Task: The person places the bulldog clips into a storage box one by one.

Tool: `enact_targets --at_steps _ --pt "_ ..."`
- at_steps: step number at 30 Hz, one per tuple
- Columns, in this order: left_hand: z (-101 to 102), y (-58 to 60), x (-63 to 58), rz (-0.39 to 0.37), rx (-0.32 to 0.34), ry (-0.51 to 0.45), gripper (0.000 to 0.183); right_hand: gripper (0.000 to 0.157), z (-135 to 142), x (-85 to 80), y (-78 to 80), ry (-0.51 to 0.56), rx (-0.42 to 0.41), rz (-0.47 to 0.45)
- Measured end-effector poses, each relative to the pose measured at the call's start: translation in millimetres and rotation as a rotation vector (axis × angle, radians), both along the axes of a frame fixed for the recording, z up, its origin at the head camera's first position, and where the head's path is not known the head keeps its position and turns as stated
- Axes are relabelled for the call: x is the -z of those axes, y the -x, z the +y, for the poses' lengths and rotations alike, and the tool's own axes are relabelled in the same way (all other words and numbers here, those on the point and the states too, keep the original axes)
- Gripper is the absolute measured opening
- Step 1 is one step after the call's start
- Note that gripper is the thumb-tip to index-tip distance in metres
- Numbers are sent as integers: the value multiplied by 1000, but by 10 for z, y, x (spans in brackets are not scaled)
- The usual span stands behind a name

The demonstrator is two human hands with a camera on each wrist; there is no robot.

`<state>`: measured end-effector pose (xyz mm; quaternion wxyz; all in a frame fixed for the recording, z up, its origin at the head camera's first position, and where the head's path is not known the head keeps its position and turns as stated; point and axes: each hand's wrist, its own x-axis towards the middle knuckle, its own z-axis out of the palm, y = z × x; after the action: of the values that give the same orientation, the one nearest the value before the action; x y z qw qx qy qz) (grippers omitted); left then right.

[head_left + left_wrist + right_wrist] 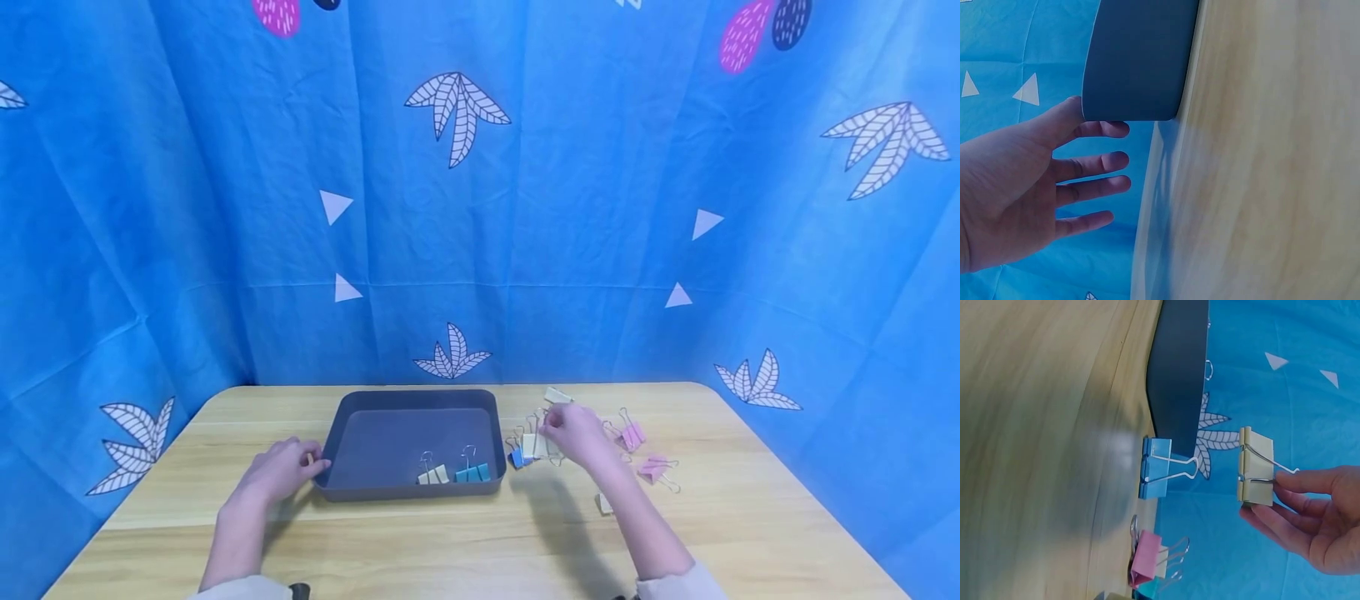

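My left hand [279, 471] is at the near left corner of a dark grey tray [405, 492]. Its thumb lies over the rim and its index finger along the outside wall, pinching the edge; in the left wrist view the other fingers [1094, 187] spread below. My right hand [576, 429] pinches a pale yellow binder clip [1257, 465] between thumb and fingers, raised above the table right of the tray. A blue binder clip [1157, 469] stands close by on the table. Inside the tray, a cream binder clip [433, 476] and a teal binder clip [472, 473] lie along the near wall.
Right of my right hand are pink binder clips [632, 436], with another pink clip [654, 469] nearer. One pale clip [558, 395] lies behind the hand, and another pale clip [604, 504] is partly hidden by my forearm. A blue curtain [450, 250] hangs around the wooden table [420, 550].
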<state>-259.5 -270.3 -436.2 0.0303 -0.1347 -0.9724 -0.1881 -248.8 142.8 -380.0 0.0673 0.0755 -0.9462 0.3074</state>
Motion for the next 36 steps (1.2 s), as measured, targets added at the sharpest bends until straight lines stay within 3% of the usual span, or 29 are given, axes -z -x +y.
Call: enact_targets --at_steps 9,20,28,36 --pt "-1 2 -10 -5 -3 7 15 7 -166 20 111 -29 -24 64" --pt "1 15 11 -17 -10 16 14 7 -353 100 263 -7 -27 39" --pt "4 -3 3 -21 -14 14 14 8 -516 170 358 -74 -58 106" --pt "9 4 1 -23 -16 14 14 6 -654 254 420 -50 -77 118"
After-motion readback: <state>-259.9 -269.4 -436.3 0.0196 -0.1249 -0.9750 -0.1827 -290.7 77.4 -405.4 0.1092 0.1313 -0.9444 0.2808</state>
